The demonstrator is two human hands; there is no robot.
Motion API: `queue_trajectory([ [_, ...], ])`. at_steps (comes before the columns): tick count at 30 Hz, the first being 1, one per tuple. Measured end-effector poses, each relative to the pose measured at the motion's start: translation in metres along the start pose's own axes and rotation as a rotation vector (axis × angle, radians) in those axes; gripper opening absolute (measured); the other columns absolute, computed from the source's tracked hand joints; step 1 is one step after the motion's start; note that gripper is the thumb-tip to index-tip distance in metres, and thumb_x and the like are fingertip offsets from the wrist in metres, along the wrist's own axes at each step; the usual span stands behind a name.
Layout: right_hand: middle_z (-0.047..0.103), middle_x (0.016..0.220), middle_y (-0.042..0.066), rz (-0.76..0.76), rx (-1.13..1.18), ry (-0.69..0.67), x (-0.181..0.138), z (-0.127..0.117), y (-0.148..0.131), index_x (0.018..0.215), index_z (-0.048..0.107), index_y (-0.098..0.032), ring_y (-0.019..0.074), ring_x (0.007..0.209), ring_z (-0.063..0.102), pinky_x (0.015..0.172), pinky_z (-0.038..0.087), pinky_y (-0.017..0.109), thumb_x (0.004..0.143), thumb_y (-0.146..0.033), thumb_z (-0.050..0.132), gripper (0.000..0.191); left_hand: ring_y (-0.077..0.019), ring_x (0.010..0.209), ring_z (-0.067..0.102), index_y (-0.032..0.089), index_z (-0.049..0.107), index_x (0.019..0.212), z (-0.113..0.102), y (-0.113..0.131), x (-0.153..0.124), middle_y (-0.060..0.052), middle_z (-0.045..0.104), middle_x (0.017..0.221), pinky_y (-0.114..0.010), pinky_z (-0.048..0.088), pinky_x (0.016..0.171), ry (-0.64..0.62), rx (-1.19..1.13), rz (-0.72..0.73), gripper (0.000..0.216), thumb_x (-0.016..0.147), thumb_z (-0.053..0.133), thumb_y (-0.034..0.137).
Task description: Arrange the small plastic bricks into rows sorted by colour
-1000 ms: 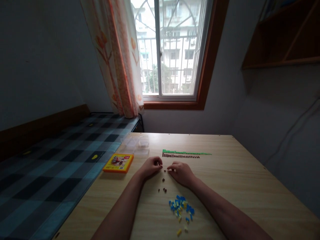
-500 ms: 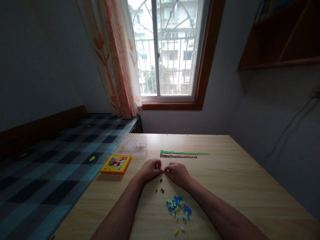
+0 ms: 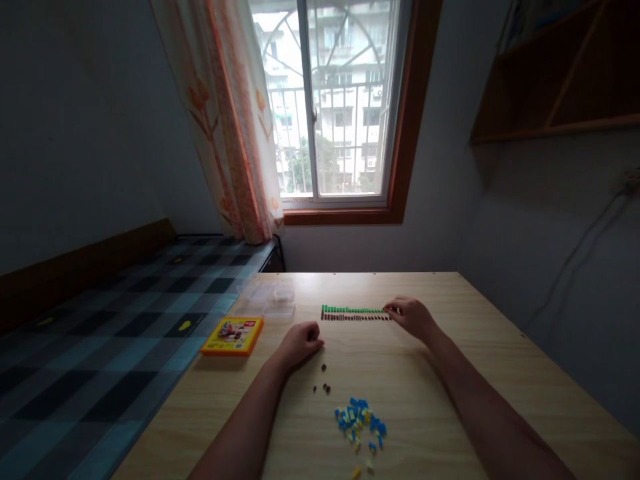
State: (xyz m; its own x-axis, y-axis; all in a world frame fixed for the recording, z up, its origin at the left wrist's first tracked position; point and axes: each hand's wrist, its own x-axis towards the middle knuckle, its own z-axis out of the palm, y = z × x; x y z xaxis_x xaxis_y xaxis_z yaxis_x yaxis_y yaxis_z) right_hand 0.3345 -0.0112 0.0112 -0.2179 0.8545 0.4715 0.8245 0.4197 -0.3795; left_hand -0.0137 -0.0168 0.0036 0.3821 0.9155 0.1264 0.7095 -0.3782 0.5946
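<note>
On the wooden table (image 3: 450,373) lie a row of small green pieces (image 3: 350,309) and, right below it, a row of small dark brown pieces (image 3: 353,317). My right hand (image 3: 413,317) rests at the right end of these rows, fingertips pinched at the brown row's end; what they hold is too small to see. My left hand (image 3: 300,341) lies curled on the table, left of a few loose brown pieces (image 3: 324,380). A heap of blue and yellow pieces (image 3: 359,421) sits nearer to me.
A yellow box (image 3: 233,335) and a clear plastic case (image 3: 270,298) lie near the table's left edge. A bed with a checked cover (image 3: 115,333) adjoins the table on the left. Window and curtain are behind; a wooden shelf hangs at upper right.
My right hand has left the spot beside my left hand and reached out to the right end of the brown row. The left hand stayed nearly still.
</note>
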Motion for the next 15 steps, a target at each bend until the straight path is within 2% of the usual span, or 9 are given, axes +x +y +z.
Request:
queue_trajectory([
  [3, 0.073, 0.085, 0.005, 0.073, -0.026, 0.000, -0.005, -0.013, 0.034, 0.086, 0.076, -0.021, 0.0175, 0.075, 0.064, 0.069, 0.044, 0.026, 0.087, -0.033, 0.056, 0.023, -0.0109, 0.060, 0.043, 0.018, 0.047, 0.064, -0.001, 0.000, 0.001, 0.004, 0.051, 0.062, -0.023, 0.027, 0.056, -0.003, -0.011, -0.009, 0.018, 0.067, 0.063, 0.027],
  [5, 0.074, 0.088, 0.005, 0.124, -0.038, -0.068, -0.012, -0.011, 0.045, 0.089, 0.076, -0.022, 0.0185, 0.079, 0.065, 0.072, 0.045, 0.027, 0.087, -0.035, 0.055, 0.025, -0.0111, 0.061, 0.043, 0.018, 0.047, 0.064, -0.001, 0.001, 0.000, 0.004, 0.051, 0.063, -0.023, 0.027, 0.056, -0.003, -0.016, -0.014, 0.018, 0.067, 0.062, 0.027],
  [8, 0.075, 0.089, 0.004, 0.160, -0.050, -0.140, -0.019, 0.000, 0.048, 0.090, 0.077, -0.024, 0.0193, 0.082, 0.066, 0.074, 0.046, 0.027, 0.085, -0.036, 0.055, 0.026, -0.0113, 0.061, 0.042, 0.018, 0.046, 0.063, -0.002, 0.003, 0.000, 0.004, 0.050, 0.062, -0.023, 0.028, 0.056, 0.009, -0.015, -0.017, 0.018, 0.066, 0.062, 0.026],
  [15, 0.075, 0.091, 0.004, 0.207, -0.080, -0.138, -0.019, 0.012, 0.046, 0.091, 0.078, -0.026, 0.0198, 0.084, 0.066, 0.073, 0.046, 0.027, 0.086, -0.039, 0.053, 0.028, -0.0116, 0.061, 0.043, 0.018, 0.045, 0.064, -0.001, 0.001, 0.000, 0.004, 0.051, 0.063, -0.023, 0.028, 0.056, 0.021, -0.027, -0.010, 0.019, 0.067, 0.061, 0.028],
])
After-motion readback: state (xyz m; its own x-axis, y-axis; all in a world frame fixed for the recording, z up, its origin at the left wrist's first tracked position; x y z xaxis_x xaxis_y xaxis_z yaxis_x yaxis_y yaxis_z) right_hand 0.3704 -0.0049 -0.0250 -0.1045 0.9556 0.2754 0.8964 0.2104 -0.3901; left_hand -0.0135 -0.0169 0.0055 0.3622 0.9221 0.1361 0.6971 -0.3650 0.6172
